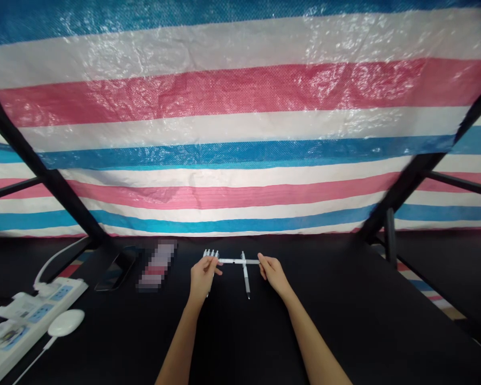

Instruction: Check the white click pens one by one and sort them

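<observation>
Between my two hands a white and grey pen (233, 261) lies level, pinched at both ends. The fingers of my left hand (202, 274) are closed on its left end, and my right hand (272, 271) grips the grey right end. Under it, a second white and grey pen (246, 280) points toward me on the black table, crossing beneath the held one; whether the two touch I cannot tell. Several more white pens (211, 252) lie side by side behind my left hand, which hides most of their length.
A black phone (117, 270) and a blurred pinkish item (157, 266) lie on the black table (240, 342) to the left. Nearer, at the left edge, are a white power strip (36, 326) with plugs and a round white charger (66, 322) on a cable. Striped sheeting (232, 128) hangs behind.
</observation>
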The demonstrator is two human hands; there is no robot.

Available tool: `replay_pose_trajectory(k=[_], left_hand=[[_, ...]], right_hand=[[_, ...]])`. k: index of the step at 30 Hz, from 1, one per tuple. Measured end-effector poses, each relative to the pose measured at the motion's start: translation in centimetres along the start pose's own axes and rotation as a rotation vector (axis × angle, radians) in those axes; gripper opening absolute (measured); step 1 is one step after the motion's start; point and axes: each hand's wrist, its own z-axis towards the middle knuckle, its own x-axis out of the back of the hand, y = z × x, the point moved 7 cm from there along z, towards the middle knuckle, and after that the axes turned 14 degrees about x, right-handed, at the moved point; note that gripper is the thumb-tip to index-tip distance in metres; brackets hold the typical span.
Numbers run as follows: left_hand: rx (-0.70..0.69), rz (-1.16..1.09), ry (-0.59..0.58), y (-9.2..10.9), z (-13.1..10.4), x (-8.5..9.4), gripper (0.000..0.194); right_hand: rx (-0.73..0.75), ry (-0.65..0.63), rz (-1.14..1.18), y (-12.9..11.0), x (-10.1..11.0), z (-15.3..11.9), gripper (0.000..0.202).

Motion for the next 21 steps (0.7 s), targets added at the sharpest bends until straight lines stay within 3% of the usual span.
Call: replay_pose_trajectory(k=[6,10,15,19,21], left_hand=[[0.132,-0.473,-0.043,-1.7,0.5,-0.9,0.047],[0.171,-0.581,-0.077,-2.1,0.4,-1.6,0.056],[0.201,-0.646,-0.203,-1.2,-0.3,-2.3,0.07],[0.209,-0.593,-0.217,-0.8,-0.7,-2.3,0.079],[0.21,-0.559,-0.213,-0.7,-0.8,-2.2,0.077]], right_hand=[[-0.027,-0.07,0.124,-0.9,-1.7,-0.2,0.059],[0.041,-0.173,0.178,-2.7,-3.5,-0.7,0.064],[0.052,-0.341,0.151,-3.8,-5.7,-1.8,0.059],[0.156,-0.409,-0.044,-6.3,-4.7,-2.6,0.043],[0.201,-0.213,-0.029,-8.5,-2.1,-3.2,0.038]])
